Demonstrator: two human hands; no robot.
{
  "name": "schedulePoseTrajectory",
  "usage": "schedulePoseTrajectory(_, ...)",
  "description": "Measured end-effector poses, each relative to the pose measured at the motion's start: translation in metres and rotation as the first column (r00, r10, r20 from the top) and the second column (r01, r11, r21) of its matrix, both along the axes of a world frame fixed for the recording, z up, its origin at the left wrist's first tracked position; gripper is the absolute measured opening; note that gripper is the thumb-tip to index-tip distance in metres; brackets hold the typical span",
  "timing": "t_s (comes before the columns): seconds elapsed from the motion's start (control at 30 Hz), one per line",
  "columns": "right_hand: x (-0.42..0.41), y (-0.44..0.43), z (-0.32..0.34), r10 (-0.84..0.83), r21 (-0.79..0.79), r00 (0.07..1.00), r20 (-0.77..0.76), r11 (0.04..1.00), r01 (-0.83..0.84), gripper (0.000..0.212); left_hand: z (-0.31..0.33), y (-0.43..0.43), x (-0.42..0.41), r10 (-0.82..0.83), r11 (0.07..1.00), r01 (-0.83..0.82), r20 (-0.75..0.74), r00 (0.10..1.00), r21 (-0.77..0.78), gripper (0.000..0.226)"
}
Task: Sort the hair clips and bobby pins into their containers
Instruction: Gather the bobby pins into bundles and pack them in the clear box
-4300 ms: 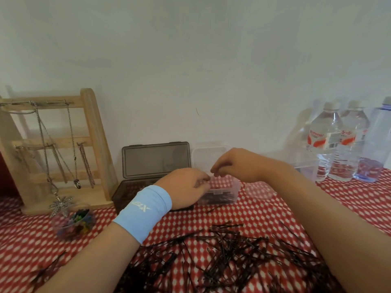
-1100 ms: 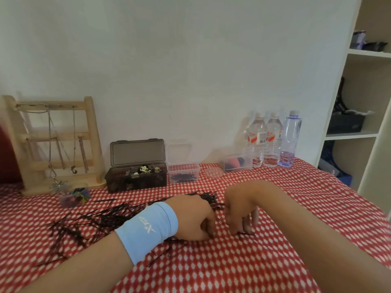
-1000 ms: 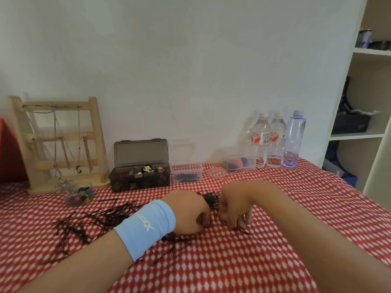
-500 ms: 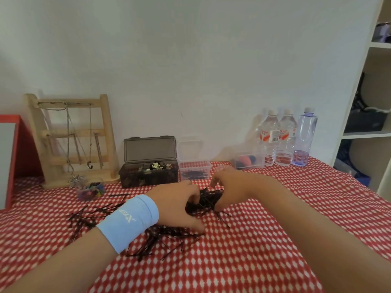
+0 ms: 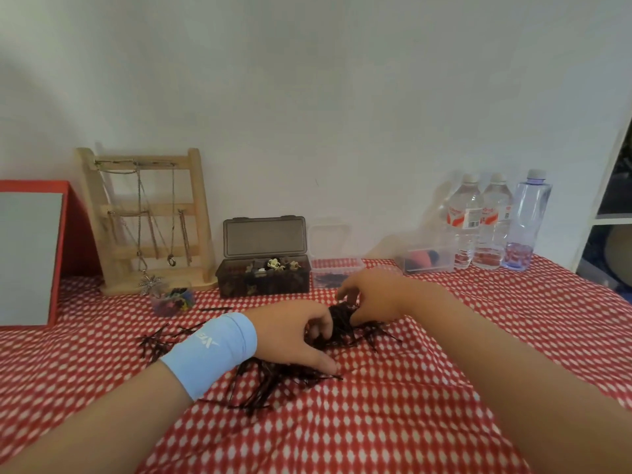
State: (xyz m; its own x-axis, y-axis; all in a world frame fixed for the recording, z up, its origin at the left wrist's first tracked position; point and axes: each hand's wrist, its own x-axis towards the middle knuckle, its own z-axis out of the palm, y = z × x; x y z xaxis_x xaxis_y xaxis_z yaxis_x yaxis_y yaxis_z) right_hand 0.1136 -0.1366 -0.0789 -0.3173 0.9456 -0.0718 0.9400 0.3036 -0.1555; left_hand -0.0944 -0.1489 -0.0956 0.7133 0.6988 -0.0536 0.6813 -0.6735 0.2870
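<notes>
Bobby pins (image 5: pixel 270 381): probably light, stiff, slippery, so we take them bunched, left hand (image 5: pixel 294 340) curled round them, right hand (image 5: pixel 376 299) pinching their top

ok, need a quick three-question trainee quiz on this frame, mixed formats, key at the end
1. Short answer: what do the left hand and right hand grip between them?
2. True or false: the smoky grey plastic box has its lid shut.
3. Which wrist wears the light-blue fabric wristband? A left, B right, C both.

Key: 1 a bunch of thin black metal bobby pins; 2 false, the lid stands open; 3 A.
</notes>
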Motion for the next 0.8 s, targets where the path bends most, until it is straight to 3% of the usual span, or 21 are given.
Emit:
schedulePoseTrajectory(0.13, 0.002, 0.008, 0.0, -0.008, -0.034, 1.0, 0.012, 0.999, 0.009, 0.075, -0.012, -0.003, 0.005, -0.041, 0.967, 0.071, -0.125, 0.991, 0.246, 0.084)
schedulePoseTrajectory(0.2, 0.001, 0.011, -0.003, 0.008, -0.147, 0.998, 0.065, 0.989, 0.001, 0.088, -0.016, -0.006, 0.012, -0.056, 0.961, 0.093, -0.145, 0.988, 0.259, 0.097)
schedulePoseTrajectory(0.27, 0.001, 0.013, -0.008, 0.045, -0.217, 0.998, 0.034, 0.975, -0.037, 0.089, -0.016, -0.007, 0.015, -0.052, 0.961, 0.09, -0.149, 0.988, 0.261, 0.103)
schedulePoseTrajectory(0.43, 0.001, 0.009, -0.011, 0.068, -0.209, 0.997, -0.047, 0.975, -0.076, 0.075, -0.011, 0.011, 0.012, 0.033, 0.986, -0.029, -0.026, 0.999, 0.165, 0.08)
schedulePoseTrajectory(0.57, 0.0, 0.009, -0.007, 0.06, -0.139, 0.997, 0.041, 0.989, -0.054, 0.064, -0.018, 0.032, 0.012, 0.1, 0.991, -0.086, -0.149, 0.984, 0.098, 0.098)
schedulePoseTrajectory(0.67, -0.002, 0.013, -0.004, 0.063, -0.065, 0.993, 0.095, 0.996, -0.057, 0.065, -0.017, 0.044, 0.012, 0.098, 0.993, -0.086, -0.156, 0.983, 0.086, 0.079)
schedulePoseTrajectory(0.8, -0.004, 0.025, 0.0, 0.095, -0.086, 0.988, 0.125, 0.993, -0.085, 0.061, -0.008, 0.057, 0.013, 0.095, 0.99, -0.08, -0.128, 0.987, 0.119, 0.06)
